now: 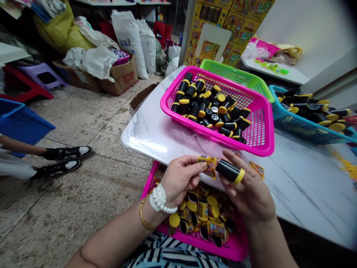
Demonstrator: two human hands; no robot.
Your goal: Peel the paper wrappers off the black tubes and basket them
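My left hand (pixel 181 176) pinches a yellow printed paper label (pixel 208 166) by its edge, and the label touches the end of a black tube with a yellow cap (pixel 229 171). My right hand (pixel 245 191) holds that tube in its fingers. Below my hands, a magenta plastic basket (pixel 235 243) rests on my lap, filled with yellow-capped tubes wrapped in printed labels. On the marble table (pixel 156 139) stands a magenta basket (pixel 258 128) of unlabelled black tubes with yellow caps. A loose yellow label (pixel 257 169) lies on the table beside my right hand.
A blue basket (pixel 295 123) of black tubes sits at the table's right, with a green basket (pixel 237 72) behind. A person's legs (pixel 55 162) stand on the tiled floor at left, near a blue crate (pixel 22 123). Sacks and cardboard boxes line the back.
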